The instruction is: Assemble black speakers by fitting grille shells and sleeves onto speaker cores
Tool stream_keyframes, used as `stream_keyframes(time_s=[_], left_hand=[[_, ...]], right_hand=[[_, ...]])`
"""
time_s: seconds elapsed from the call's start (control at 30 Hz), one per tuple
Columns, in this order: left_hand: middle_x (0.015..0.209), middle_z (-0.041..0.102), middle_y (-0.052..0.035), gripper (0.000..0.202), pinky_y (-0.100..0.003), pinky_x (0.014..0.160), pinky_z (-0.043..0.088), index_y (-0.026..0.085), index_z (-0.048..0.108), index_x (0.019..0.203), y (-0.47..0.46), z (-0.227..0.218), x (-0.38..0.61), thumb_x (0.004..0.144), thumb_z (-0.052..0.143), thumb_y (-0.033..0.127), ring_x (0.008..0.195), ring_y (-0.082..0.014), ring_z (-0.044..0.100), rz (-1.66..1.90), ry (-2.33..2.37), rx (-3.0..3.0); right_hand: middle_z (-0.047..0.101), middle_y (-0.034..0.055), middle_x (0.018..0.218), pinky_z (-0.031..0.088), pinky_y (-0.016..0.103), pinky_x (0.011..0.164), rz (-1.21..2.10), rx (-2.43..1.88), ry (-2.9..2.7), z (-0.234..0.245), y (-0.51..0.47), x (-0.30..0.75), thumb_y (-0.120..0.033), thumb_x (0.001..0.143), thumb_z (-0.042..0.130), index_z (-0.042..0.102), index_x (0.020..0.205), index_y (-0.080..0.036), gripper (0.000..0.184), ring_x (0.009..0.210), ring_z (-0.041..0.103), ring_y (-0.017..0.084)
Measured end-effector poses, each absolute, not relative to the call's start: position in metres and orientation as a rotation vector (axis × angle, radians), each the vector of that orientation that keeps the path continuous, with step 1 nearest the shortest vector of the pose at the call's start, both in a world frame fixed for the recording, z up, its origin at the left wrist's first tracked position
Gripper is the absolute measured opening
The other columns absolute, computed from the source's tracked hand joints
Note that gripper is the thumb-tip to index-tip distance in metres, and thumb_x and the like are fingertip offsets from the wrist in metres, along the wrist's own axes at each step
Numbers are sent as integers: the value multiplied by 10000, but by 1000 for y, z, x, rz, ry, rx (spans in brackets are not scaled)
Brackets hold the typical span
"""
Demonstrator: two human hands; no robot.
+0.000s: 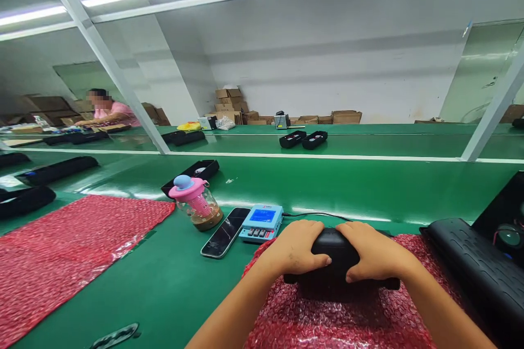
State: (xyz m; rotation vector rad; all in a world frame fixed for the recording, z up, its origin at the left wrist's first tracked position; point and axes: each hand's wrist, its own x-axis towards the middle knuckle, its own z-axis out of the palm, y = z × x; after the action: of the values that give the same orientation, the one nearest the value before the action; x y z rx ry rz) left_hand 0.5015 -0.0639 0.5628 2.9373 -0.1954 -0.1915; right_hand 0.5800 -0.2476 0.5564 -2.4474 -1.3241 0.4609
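Note:
Both my hands grip a black rounded device [333, 253] that rests on a sheet of red bubble wrap [323, 319] near the front of the green bench. My left hand [297, 249] wraps over its left end, fingers curled. My right hand [370, 253] covers its right end, thumb tucked along the front. A flat black base shows beneath the device between my wrists.
A blue tester [262, 222] with a cable, a phone [225, 232] and a pink-lidded bottle [196, 203] sit just beyond. Another red bubble sheet [69, 245] lies left. Black trays [477, 267] stand right. A person in pink [108, 112] works far left; cartons [231, 103] line the wall.

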Motion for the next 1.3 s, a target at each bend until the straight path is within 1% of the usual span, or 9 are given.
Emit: stream_keyframes(time_s=[0.1, 0.2, 0.33, 0.5, 0.6, 0.77, 0.93, 1.3], left_hand=[[1066, 635, -79, 419, -407, 852, 460, 191, 558, 1046, -64, 563, 501, 744, 600, 477, 994, -292, 578, -194, -196, 2930], [1069, 633, -87, 421, -415, 853, 460, 184, 561, 1044, -64, 562, 501, 742, 602, 474, 990, -293, 576, -197, -199, 2924], [1069, 633, -84, 422, -402, 857, 458, 189, 559, 1053, -64, 561, 501, 746, 600, 475, 995, -287, 576, -179, -193, 2922], [1065, 639, -75, 416, -388, 851, 458, 201, 558, 1053, -63, 561, 502, 747, 596, 480, 989, -277, 583, -193, -191, 2921], [1083, 636, -81, 434, -395, 864, 452, 199, 549, 1077, -63, 559, 502, 749, 592, 479, 1005, -279, 578, -202, -193, 2917], [1083, 637, -86, 440, -402, 851, 454, 195, 549, 1081, -62, 558, 504, 753, 582, 486, 1002, -285, 578, -207, -197, 2915], [1073, 643, -76, 423, -379, 834, 460, 208, 557, 1056, -61, 559, 504, 745, 585, 493, 990, -280, 585, -215, -200, 2918], [1061, 646, -74, 417, -396, 838, 463, 210, 560, 1050, -61, 557, 504, 743, 593, 490, 989, -287, 589, -192, -204, 2918]], right_hand=[[525, 96, 1291, 366, 421, 1004, 539, -2395, -1290, 555, -255, 589, -241, 559, 794, 492, 1305, -198, 806, 1172, 471, 294], [491, 97, 1344, 345, 443, 1031, 572, -2433, -1239, 553, -260, 594, -241, 551, 784, 464, 1346, -216, 857, 1211, 446, 309], [527, 105, 1299, 373, 444, 1005, 577, -2429, -1244, 554, -260, 597, -225, 540, 784, 513, 1303, -197, 810, 1166, 482, 309], [566, 79, 1266, 393, 376, 994, 586, -2311, -1237, 557, -258, 601, -176, 598, 732, 536, 1283, -190, 713, 1134, 522, 262], [578, 70, 1256, 403, 365, 981, 581, -2283, -1248, 558, -258, 602, -169, 602, 730, 565, 1253, -198, 672, 1122, 534, 260], [582, 63, 1248, 406, 365, 973, 563, -2279, -1244, 558, -258, 603, -170, 600, 729, 575, 1240, -205, 659, 1112, 536, 258], [588, 57, 1237, 420, 363, 952, 576, -2274, -1239, 558, -258, 603, -185, 596, 720, 587, 1225, -225, 644, 1102, 541, 264], [596, 65, 1224, 418, 356, 951, 562, -2283, -1239, 558, -258, 603, -168, 599, 732, 577, 1235, -195, 656, 1092, 546, 257]])
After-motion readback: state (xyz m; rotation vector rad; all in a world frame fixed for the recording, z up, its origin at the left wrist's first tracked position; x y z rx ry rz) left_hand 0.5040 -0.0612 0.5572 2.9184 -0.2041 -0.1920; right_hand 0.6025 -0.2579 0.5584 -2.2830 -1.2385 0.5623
